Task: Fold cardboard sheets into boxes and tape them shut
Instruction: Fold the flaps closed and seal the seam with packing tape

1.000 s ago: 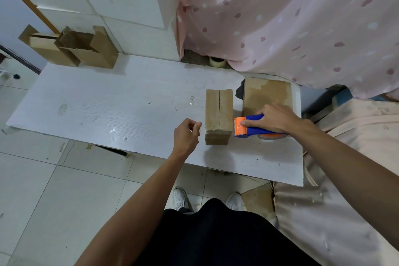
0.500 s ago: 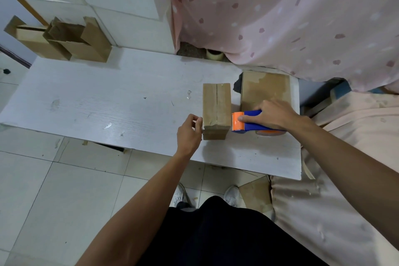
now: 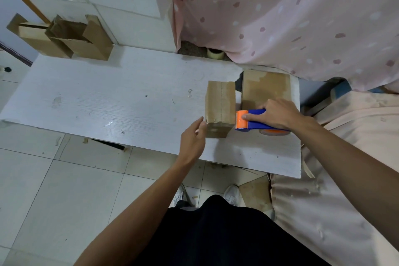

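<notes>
Closing in, the left hand (image 3: 192, 138) now touches, fingers straight, the small cardboard box (image 3: 220, 106) on the table (image 3: 108, 103); the right hand (image 3: 276, 114) grips the tape dispenser (image 3: 246, 121) opposite. The box looks light and crushable: brace its sides.

Left hand (image 3: 192, 138) straight-fingered; right hand (image 3: 278, 114) around tape dispenser (image 3: 242, 123)

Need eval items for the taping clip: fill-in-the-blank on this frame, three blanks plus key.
The right hand grips the blue and ____ tape dispenser.
The left hand touches the closed box, which stands on the ____ table.
Open boxes stand by the table's far ____ corner.
Missing: orange; white; left.
</notes>
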